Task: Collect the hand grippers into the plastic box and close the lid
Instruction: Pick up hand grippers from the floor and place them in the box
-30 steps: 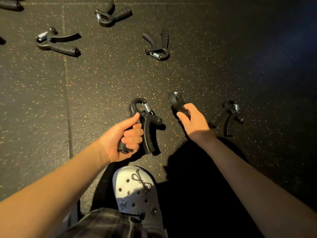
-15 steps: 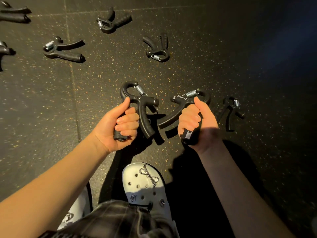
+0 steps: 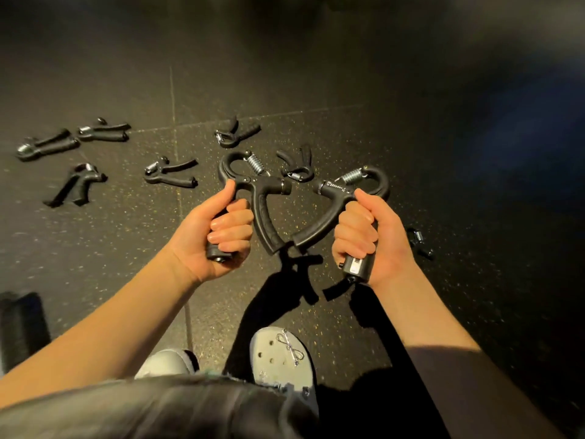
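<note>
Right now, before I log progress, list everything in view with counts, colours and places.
held hand grippers: 2, black with steel springs, one in each hand, and
loose hand grippers: 7, black, on the floor; six ahead and to the left, one to the right
floor: 1, black speckled tiles
dark object: 1, black, lower left edge, too blurred to identify
clogs: 2, pale grey, bottom centre
left hand: 1, grips a gripper handle
right hand: 1, grips a gripper handle
</note>
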